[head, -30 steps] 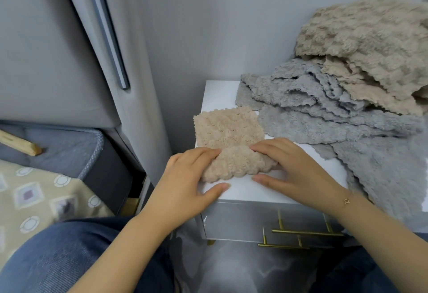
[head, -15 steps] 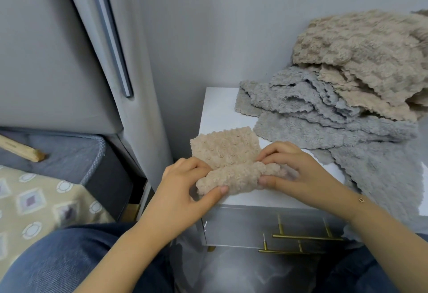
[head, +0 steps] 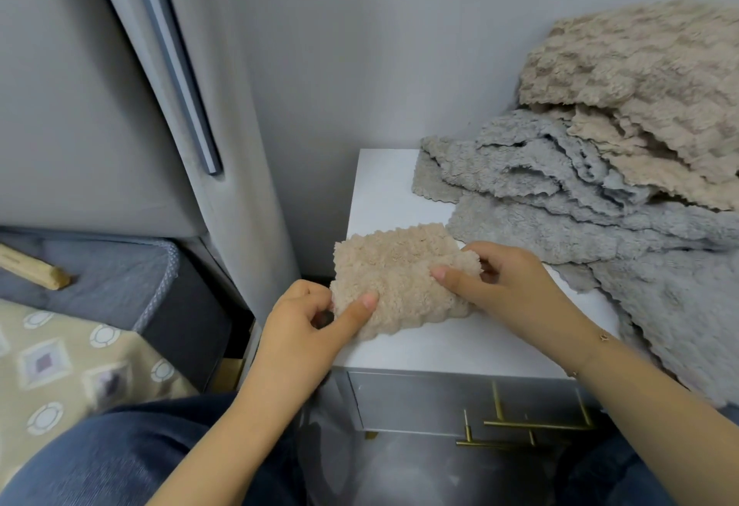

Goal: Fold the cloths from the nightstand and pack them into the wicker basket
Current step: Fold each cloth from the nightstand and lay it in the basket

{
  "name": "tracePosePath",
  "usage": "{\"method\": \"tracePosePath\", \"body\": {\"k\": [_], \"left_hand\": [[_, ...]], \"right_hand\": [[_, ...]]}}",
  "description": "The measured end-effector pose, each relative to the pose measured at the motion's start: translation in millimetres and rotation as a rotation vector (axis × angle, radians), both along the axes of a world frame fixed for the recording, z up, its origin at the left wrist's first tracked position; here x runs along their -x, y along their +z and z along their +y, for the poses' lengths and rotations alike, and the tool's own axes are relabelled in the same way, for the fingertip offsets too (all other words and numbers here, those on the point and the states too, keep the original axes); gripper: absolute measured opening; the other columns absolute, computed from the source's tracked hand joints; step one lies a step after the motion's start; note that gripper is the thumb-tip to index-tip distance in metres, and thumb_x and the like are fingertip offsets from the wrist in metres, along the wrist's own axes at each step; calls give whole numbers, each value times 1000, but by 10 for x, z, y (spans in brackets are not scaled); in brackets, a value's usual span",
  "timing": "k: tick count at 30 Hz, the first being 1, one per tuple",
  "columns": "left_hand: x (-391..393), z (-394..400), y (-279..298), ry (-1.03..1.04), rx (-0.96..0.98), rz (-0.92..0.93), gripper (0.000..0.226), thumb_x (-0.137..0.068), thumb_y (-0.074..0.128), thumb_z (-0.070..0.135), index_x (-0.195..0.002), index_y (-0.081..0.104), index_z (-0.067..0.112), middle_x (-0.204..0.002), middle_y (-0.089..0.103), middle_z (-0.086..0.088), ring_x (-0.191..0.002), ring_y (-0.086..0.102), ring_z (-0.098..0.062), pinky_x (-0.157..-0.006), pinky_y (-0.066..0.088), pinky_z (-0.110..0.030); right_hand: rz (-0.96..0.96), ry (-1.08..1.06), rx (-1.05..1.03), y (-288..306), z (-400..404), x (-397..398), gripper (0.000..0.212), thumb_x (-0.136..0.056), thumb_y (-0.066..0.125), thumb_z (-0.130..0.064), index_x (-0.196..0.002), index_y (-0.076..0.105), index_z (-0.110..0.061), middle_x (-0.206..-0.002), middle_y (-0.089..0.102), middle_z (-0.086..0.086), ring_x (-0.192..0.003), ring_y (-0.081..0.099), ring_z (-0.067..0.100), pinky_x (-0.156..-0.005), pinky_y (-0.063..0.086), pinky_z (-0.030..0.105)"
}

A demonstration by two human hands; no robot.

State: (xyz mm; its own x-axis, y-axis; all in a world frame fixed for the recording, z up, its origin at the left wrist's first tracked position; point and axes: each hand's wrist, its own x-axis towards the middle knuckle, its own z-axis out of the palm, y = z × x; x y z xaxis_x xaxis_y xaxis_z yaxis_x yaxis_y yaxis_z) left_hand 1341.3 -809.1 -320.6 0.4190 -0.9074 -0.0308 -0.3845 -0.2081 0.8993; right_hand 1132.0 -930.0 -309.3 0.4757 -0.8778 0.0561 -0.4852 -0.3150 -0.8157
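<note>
At lower centre, a left hand (head: 308, 321) and right hand (head: 508, 285) pinch opposite ends of a folded beige cloth (head: 400, 277) on the white nightstand (head: 460, 345); unfolded grey and beige cloths (head: 600, 185) are heaped behind, upper right.

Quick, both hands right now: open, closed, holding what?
Left hand: pinches the folded beige cloth at its left edge.
Right hand: grips the same cloth's right end.
</note>
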Motion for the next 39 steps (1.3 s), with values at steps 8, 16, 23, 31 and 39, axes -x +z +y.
{"method": "tracePosePath", "body": {"k": [8,16,23,31,39], "left_hand": [[-12,-87,-28,117,21,-67,50,-65,71,61,-43,46,24,-76,51,6,-67,50,-4,-66,37,-13],[-72,-65,8,-134,266,-463,28,-90,62,44,-114,62,28,-113,52,17,-110,49,-5,-95,35,-10],[-164,-13,-19,-352,133,-515,65,-77,56,70,-132,48,38,-129,44,29,-124,37,6,-108,34,-31],[-147,92,119,-408,46,-457,52,-71,56,71,-113,58,41,-105,55,30,-110,48,6,-96,36,-13],[-132,20,133,-211,-5,-71,59,-70,63,73,-81,72,16,-96,55,8,-85,55,-8,-73,40,-8]], "right_hand": [[6,-77,180,-30,-10,-13,48,-71,61,-62,-104,56,-27,-82,52,-9,-72,48,4,-65,39,19],[132,271,667,-60,-48,58,36,-89,58,-48,-105,73,-18,-108,64,-7,-102,52,11,-91,40,20],[247,329,499,-113,-58,143,56,-83,56,-64,-128,57,-30,-125,52,-19,-120,43,2,-101,36,24],[123,320,234,117,35,257,44,-72,76,-52,-111,68,-35,-104,63,-18,-104,55,1,-91,43,20],[22,225,24,86,5,152,43,-76,59,-72,-101,62,-38,-85,65,9,-78,59,24,-71,47,36]]}}
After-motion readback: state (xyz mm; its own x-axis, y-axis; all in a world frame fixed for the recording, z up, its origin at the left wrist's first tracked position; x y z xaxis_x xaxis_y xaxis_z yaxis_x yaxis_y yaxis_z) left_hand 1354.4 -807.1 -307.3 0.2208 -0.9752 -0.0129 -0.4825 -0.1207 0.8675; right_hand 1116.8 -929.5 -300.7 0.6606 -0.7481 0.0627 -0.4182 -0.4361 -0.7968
